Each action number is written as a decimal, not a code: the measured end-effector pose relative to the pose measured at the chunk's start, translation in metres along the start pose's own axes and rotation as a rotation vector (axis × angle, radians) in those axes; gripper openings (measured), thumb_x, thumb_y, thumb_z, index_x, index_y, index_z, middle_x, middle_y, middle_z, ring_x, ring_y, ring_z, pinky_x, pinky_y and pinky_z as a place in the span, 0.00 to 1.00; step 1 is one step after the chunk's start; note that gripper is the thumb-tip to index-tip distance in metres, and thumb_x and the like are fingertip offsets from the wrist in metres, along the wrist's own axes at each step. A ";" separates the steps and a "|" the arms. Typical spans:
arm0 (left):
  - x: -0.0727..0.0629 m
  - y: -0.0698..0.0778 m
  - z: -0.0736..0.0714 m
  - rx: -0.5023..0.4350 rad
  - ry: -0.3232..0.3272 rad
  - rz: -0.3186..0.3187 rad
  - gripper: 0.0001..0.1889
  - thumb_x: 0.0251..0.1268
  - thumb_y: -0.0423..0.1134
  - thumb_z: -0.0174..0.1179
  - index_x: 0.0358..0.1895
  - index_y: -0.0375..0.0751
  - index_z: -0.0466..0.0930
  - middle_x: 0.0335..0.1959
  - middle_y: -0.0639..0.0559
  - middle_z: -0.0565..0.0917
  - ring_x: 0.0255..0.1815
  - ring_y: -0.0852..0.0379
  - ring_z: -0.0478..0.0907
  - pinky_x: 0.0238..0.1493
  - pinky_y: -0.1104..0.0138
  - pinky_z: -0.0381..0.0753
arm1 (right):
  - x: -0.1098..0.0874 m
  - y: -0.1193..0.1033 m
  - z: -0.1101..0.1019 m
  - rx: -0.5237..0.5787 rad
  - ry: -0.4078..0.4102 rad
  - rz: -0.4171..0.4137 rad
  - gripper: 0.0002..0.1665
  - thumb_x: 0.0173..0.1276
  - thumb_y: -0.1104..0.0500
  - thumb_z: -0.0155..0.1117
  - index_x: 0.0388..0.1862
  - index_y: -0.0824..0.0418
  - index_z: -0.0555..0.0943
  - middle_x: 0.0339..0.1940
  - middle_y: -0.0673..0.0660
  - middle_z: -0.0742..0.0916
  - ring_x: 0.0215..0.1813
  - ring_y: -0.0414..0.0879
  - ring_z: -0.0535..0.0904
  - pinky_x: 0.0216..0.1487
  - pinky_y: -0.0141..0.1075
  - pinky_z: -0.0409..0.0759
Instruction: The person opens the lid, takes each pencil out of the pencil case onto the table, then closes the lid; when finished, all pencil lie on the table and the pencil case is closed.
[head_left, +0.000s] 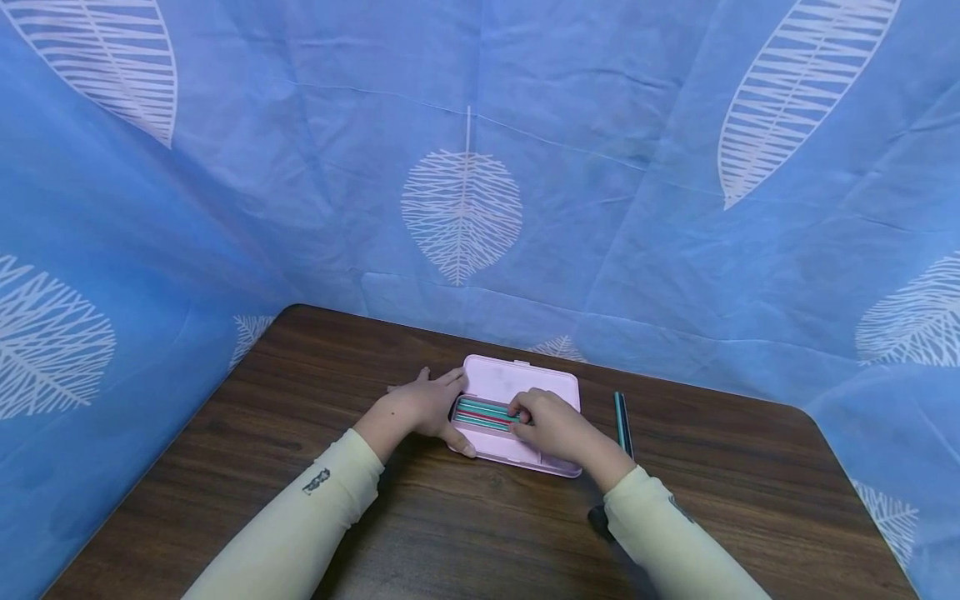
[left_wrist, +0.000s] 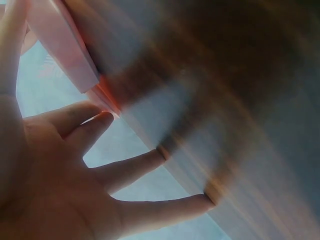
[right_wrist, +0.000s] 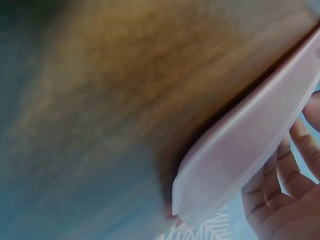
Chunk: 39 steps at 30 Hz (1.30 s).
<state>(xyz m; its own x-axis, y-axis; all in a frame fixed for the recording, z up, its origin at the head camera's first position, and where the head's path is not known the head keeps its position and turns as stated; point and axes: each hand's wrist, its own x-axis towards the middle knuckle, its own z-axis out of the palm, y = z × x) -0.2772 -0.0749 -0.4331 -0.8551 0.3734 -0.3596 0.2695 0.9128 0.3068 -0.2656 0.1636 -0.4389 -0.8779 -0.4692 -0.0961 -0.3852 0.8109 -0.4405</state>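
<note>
A pink pencil case (head_left: 521,379) lies on the table with its lid folded back. Several teal, red and pale pencils (head_left: 480,414) lie side by side in its tray. My left hand (head_left: 431,406) rests at the case's left end, thumb at the front edge and fingers spread towards the back; the left wrist view shows those fingers straight. Over the tray, my right hand (head_left: 551,425) has its fingers curled, with thumb and forefinger pinching at the right end of a pencil. In the right wrist view the case's pink wall (right_wrist: 240,145) partly hides the right fingertips.
Two more pencils (head_left: 622,425), one teal and one dark, lie to the right of the case, partly behind the right forearm. A black object (head_left: 600,522) shows beside the right sleeve. A blue cloth (head_left: 337,208) with white leaf prints hangs behind the brown wooden table (head_left: 315,375).
</note>
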 end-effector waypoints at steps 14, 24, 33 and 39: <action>-0.002 0.001 -0.001 0.005 -0.005 -0.002 0.65 0.52 0.73 0.75 0.89 0.51 0.51 0.92 0.55 0.49 0.90 0.26 0.46 0.68 0.15 0.60 | 0.005 0.004 -0.001 -0.067 -0.037 -0.073 0.07 0.75 0.60 0.70 0.50 0.59 0.87 0.31 0.48 0.79 0.33 0.40 0.71 0.38 0.35 0.72; -0.001 0.001 -0.001 0.016 -0.002 0.003 0.65 0.52 0.74 0.75 0.89 0.51 0.51 0.92 0.55 0.49 0.89 0.26 0.47 0.68 0.16 0.61 | 0.007 0.006 -0.002 -0.188 -0.097 -0.135 0.14 0.80 0.56 0.67 0.60 0.57 0.86 0.34 0.47 0.84 0.35 0.39 0.75 0.43 0.38 0.78; 0.001 0.000 0.000 0.019 -0.001 -0.001 0.65 0.52 0.74 0.75 0.89 0.51 0.51 0.92 0.55 0.49 0.90 0.27 0.46 0.68 0.16 0.60 | 0.004 0.004 -0.003 -0.370 -0.104 -0.269 0.19 0.83 0.58 0.61 0.69 0.52 0.83 0.41 0.53 0.85 0.38 0.42 0.78 0.48 0.45 0.83; 0.001 -0.001 0.001 0.010 -0.002 -0.002 0.65 0.52 0.74 0.75 0.89 0.52 0.51 0.92 0.56 0.48 0.90 0.27 0.46 0.69 0.16 0.60 | -0.001 -0.004 -0.001 -0.476 -0.083 -0.272 0.21 0.83 0.60 0.60 0.71 0.50 0.82 0.46 0.55 0.87 0.46 0.48 0.85 0.55 0.47 0.87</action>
<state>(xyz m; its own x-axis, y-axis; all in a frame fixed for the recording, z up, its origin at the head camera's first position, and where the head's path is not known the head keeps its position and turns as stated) -0.2777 -0.0750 -0.4341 -0.8550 0.3716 -0.3618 0.2720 0.9153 0.2971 -0.2636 0.1612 -0.4361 -0.7105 -0.6944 -0.1136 -0.6982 0.7159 -0.0090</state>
